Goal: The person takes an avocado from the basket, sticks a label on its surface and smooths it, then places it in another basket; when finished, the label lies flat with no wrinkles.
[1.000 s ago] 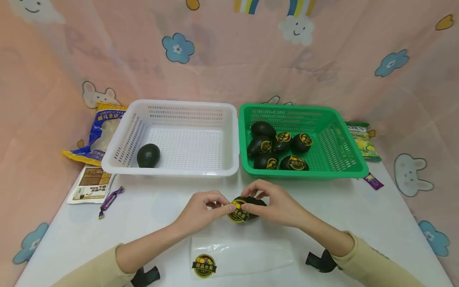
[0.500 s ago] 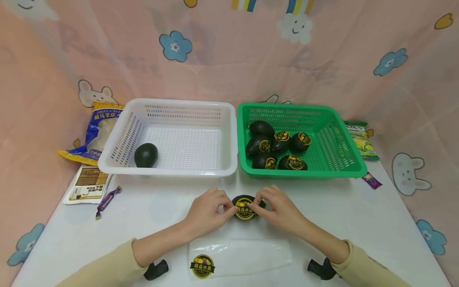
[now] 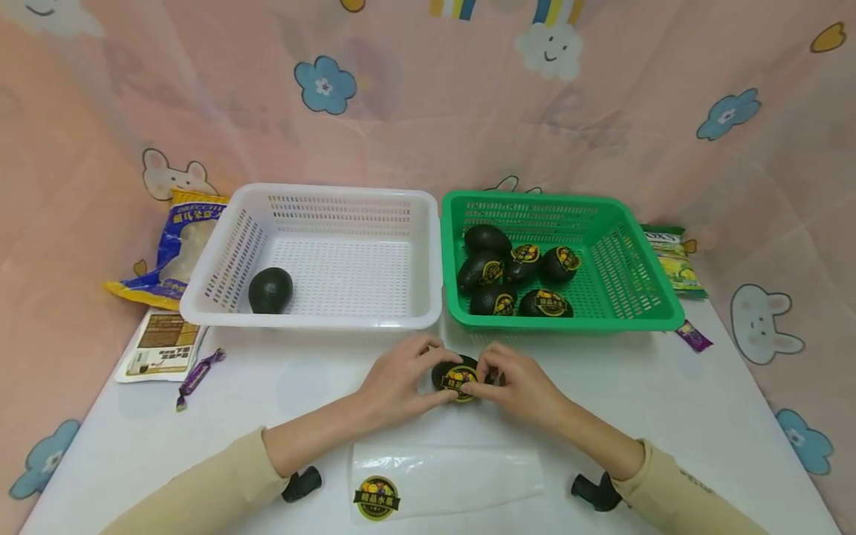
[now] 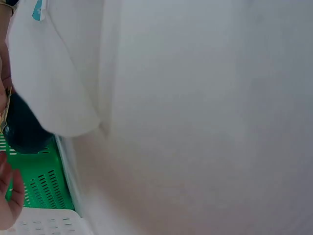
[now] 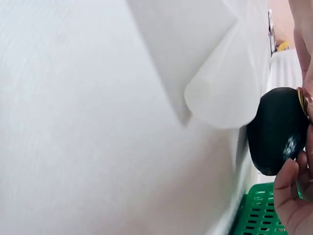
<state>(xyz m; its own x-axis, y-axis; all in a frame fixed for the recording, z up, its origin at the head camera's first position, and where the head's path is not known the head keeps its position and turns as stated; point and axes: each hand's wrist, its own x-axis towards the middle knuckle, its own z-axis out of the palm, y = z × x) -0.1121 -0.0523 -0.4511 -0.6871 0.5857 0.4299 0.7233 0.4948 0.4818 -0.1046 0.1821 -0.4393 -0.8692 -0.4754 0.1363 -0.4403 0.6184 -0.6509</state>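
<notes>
A dark avocado (image 3: 441,374) lies between my hands on the white table, in front of the baskets. On its near upper side sits a round black-and-gold sticker (image 3: 458,380). With thumb and forefinger, my left hand (image 3: 401,377) grips the avocado's left end, the forefinger reaching over its top. At the right, my right hand (image 3: 518,383) holds the other end, forefinger bent and thumb pressed on the sticker's edge. The right wrist view shows the avocado's smooth back (image 5: 279,129) with my right fingers (image 5: 286,188) at its end. Closer to me lies a glossy backing sheet (image 3: 461,479) bearing another round sticker (image 3: 377,498).
A white basket (image 3: 348,321) holds one plain avocado (image 3: 270,290). Beside it, a green basket (image 3: 568,325) contains several avocados, most showing stickers. Snack bags (image 3: 175,249) and a purple wrapped candy (image 3: 199,379) lie left; a green packet (image 3: 675,260) and a small purple packet (image 3: 694,336) lie right.
The sticker, first held askew at the avocado's left end, now lies flatter on its upper side. My left hand has spread its thumb and forefinger around the avocado's left end.
</notes>
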